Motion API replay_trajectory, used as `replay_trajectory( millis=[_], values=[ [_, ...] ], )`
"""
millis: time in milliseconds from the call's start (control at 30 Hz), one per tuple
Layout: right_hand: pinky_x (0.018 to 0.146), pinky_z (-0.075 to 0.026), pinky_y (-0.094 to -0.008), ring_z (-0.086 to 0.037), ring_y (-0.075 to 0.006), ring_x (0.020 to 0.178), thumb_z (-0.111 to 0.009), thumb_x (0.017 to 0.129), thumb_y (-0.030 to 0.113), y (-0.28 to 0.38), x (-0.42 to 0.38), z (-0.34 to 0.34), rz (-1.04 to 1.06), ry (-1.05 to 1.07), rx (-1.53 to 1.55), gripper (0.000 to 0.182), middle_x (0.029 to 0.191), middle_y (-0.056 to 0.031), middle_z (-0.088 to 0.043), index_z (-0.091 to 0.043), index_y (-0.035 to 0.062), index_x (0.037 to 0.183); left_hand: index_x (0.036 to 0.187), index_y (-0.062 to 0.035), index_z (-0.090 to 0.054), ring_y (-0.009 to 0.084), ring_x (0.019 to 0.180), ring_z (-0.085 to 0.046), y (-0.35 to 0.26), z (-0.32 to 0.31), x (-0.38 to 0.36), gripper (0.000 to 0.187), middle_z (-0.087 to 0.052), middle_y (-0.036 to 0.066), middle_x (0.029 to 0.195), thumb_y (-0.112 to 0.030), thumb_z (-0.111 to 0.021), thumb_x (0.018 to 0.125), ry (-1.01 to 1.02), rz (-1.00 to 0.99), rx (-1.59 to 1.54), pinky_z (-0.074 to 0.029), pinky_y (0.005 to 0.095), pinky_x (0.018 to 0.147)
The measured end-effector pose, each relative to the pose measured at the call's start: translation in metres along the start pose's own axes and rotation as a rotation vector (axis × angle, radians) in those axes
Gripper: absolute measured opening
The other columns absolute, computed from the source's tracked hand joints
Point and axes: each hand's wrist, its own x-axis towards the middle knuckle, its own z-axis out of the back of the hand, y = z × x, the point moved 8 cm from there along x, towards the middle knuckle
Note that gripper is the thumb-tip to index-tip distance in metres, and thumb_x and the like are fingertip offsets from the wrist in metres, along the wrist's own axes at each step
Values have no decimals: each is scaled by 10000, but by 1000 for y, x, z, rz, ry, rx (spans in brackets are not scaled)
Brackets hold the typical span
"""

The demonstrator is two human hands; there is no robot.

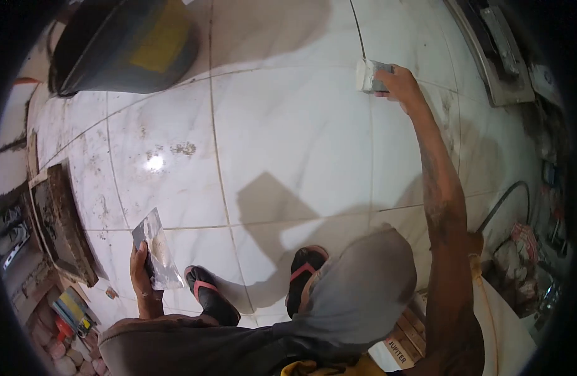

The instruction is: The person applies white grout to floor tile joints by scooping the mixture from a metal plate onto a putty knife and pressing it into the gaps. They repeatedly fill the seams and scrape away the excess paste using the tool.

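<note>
White tiles [288,125] with narrow joints cover the floor. My right hand [396,86], arm stretched forward, grips a small grey block with a whitish end [365,76] at a tile joint. The joint beyond the block looks dark, while the one on the near side looks pale. At the lower left, my left hand [140,269] is closed round a flat metal scraper plate [157,247] smeared with pale material, held near my left foot. Part of the left fingers is hidden behind the plate.
A dark bucket [122,47] with a yellow patch stands at the upper left. A wooden frame [63,225] lies at the left edge. Long tools [498,56] rest at the upper right. Near my right arm are a black hose [511,191] and a box marked JUPITER [396,352].
</note>
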Motion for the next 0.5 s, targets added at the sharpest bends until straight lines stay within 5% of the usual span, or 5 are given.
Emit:
replay_trajectory(
  millis=[67,200,267,400,500],
  values=[
    [650,-568,-300,-629,-177,744,-584,834,209,-13,13,-2,-17,16,116,358,944,-155,-642,-602,-93,1025,1253,-7,-505,146,882,-601,4,6,-6,387,-612,68,1023,-229,-527,936,1,-16,-5,-489,281,747],
    [655,-566,-332,-664,-248,756,-565,794,231,-7,37,-11,-43,-1,-272,371,904,-181,-660,-624,-94,961,1143,-40,-573,140,807,-623,-3,0,-14,293,-632,40,918,-245,-560,935,-64,-23,-28,-511,281,673],
    [667,-562,-374,-673,-288,790,-552,775,225,-4,52,-26,-60,-12,-480,354,908,-198,-671,-640,-77,938,1223,-18,-525,146,807,-612,0,-4,-17,361,-621,57,976,-228,-542,930,-29,-45,-7,-501,285,697],
    [758,-550,-421,-682,-329,907,-569,738,198,25,79,-102,271,-89,-711,332,978,-210,-689,-691,-7,968,1214,-28,-533,152,811,-624,-15,-21,-22,352,-631,56,973,-229,-559,925,-25,-75,-13,-515,299,703],
    [766,-557,-426,-678,-334,914,-588,751,168,57,62,-186,389,141,-850,287,1024,-193,-682,-696,0,956,1203,-29,-537,156,819,-631,-31,-45,-11,332,-637,58,976,-200,-570,920,-3,-98,-45,-521,305,726]
  ],
)
